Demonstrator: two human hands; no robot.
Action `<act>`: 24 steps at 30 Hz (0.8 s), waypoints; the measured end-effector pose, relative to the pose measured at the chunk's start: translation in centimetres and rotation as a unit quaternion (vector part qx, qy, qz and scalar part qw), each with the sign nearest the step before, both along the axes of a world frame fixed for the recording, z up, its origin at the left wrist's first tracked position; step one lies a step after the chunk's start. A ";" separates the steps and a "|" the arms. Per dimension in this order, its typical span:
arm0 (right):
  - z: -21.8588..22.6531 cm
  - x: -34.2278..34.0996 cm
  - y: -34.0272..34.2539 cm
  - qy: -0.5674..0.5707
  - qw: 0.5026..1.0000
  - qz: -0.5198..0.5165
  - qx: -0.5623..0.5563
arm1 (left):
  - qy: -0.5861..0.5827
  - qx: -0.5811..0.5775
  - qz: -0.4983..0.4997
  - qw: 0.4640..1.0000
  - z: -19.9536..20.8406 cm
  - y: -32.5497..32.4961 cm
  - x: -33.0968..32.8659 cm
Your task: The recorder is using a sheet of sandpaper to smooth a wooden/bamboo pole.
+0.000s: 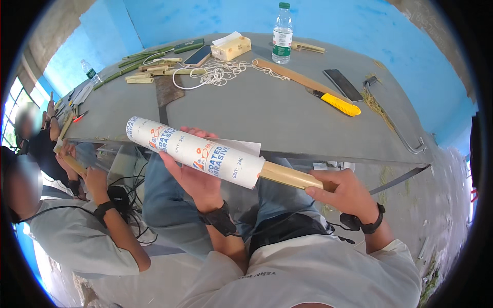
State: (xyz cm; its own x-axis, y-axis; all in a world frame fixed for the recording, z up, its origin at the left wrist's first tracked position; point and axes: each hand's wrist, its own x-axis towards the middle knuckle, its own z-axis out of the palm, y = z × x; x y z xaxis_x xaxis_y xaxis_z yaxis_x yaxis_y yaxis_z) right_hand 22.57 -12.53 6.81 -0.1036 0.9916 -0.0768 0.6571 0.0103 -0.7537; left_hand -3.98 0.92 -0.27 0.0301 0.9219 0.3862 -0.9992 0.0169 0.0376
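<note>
A sheet of sandpaper, its white printed back outward, is wrapped as a tube around a split bamboo piece. My left hand cups the sandpaper from below, fingers curled behind it and thumb at its near side. At the right, the bare bamboo end sticks out of the tube, and my right hand pinches it between thumb and fingers. The wrapped piece slants down to the right, above my lap and just in front of the table edge. The rest of the bamboo is hidden inside the paper.
The grey table bears a cleaver, tangled white string, bamboo pieces, a tissue box, a bottle, a wooden strip, a yellow utility knife, a phone and a hacksaw. Co-workers sit at left.
</note>
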 end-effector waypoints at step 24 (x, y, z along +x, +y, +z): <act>-0.2 -0.3 -0.5 0.011 0.999 0.004 -0.030 | 0.054 0.002 0.040 0.998 1.2 -1.5 1.0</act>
